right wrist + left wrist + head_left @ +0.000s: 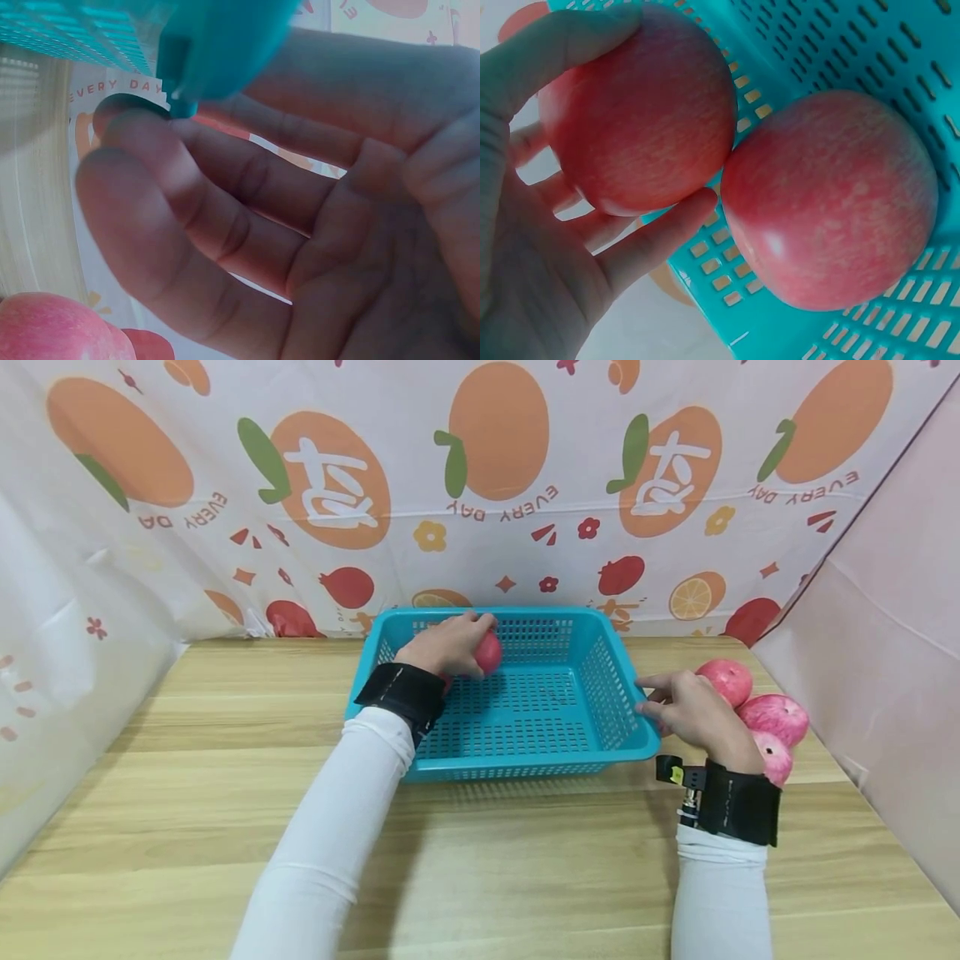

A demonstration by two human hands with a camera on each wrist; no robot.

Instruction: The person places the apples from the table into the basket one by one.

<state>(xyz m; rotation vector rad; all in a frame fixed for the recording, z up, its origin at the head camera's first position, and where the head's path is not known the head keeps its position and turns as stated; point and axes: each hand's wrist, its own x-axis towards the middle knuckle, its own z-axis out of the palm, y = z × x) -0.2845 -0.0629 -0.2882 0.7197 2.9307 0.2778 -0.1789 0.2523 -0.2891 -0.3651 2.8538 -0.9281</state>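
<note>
My left hand (450,647) grips a red apple (641,112) inside the left part of a turquoise plastic basket (502,766). In the left wrist view, the thumb lies over this apple and the fingers reach round its far side. Right against it sits a second red apple (829,202) in the basket, mostly hidden by the hand in the head view. At the basket's right end, my right hand (693,710) holds the rim. The right wrist view has its fingers (225,225) curled below that rim (232,52), with the thumb partly hidden behind it.
Several pink-red apples (776,718) lie on the wooden table (525,868), close to the right hand and partly covered by it. A fruit-printed sheet (495,552) hangs just behind the basket. White sheeting (892,610) borders the table on the right.
</note>
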